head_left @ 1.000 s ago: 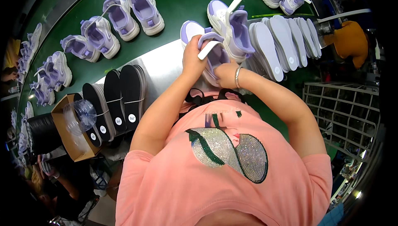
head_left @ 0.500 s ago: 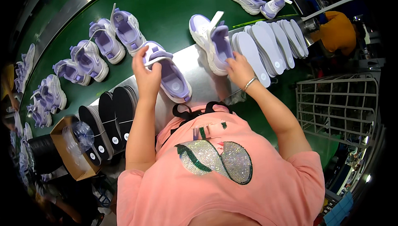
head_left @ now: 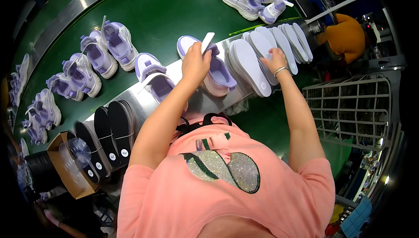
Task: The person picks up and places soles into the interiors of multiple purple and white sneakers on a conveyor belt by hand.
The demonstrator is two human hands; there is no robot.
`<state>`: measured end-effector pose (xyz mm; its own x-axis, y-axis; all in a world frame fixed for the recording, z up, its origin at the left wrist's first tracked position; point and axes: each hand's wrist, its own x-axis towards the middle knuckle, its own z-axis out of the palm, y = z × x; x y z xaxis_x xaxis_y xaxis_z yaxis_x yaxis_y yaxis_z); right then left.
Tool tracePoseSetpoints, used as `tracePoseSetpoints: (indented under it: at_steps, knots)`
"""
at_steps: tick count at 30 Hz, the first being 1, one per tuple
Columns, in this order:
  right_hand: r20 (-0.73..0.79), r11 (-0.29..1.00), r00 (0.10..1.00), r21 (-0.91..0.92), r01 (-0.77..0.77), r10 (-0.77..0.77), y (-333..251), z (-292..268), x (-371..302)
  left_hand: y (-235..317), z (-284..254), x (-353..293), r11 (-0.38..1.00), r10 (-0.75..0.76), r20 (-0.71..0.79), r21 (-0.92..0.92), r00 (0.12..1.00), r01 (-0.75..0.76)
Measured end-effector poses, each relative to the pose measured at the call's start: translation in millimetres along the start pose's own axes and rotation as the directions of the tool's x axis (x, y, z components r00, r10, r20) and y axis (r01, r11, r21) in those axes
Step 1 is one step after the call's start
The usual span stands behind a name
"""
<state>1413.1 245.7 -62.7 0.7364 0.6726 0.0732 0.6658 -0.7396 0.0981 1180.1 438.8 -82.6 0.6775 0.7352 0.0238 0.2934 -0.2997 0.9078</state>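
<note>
The left grip (head_left: pixel 195 65) is closed over the upper of a lilac-and-white shoe (head_left: pixel 220 77), thumb beside the opening and fingers around the tongue area, just left of a pale strap (head_left: pixel 208 43) that stands up from the shoe. That shoe sits on the bright metal strip (head_left: pixel 174 71) along the near side of the green surface (head_left: pixel 170 8), its toe pointing far and left, its heel near and right of the grip. The right grip (head_left: pixel 276 61), with a bracelet (head_left: pixel 281 70) at the wrist, is at the stacks of white insoles (head_left: pixel 248 65), to the right of the held shoe and apart from it; its fingers are curled and partly spread over the second stack from the left, and I cannot tell whether they pinch an insole. A second shoe (head_left: pixel 159 85) stands left of the left grip, partly hidden by the forearm. Farther left, a row of shoes (head_left: pixel 115 41) rests on the green surface, with bundled black insoles (head_left: pixel 122 124) on the near side of them, beside an open cardboard box (head_left: pixel 56 153) holding clear plastic. More shoes (head_left: pixel 244 2) are grouped at the far right.
</note>
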Motion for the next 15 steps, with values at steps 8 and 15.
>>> tracePoseSetpoints:
  at_steps: [8, 15]
  knots:
    - [0.245, 0.934, 0.967, 0.321, -0.155, 0.077, 15.4, -22.2, 13.2, 1.7, -1.1, -5.4, 0.987, -0.162, -0.085, -0.017, 0.983, 0.161]
    - [0.847, 0.607, 0.391, 0.532, -0.590, -0.361, -86.1, -125.8, -24.0, 0.9, 1.9, -11.7, 0.984, -0.166, -0.039, 0.054, 0.985, 0.168]
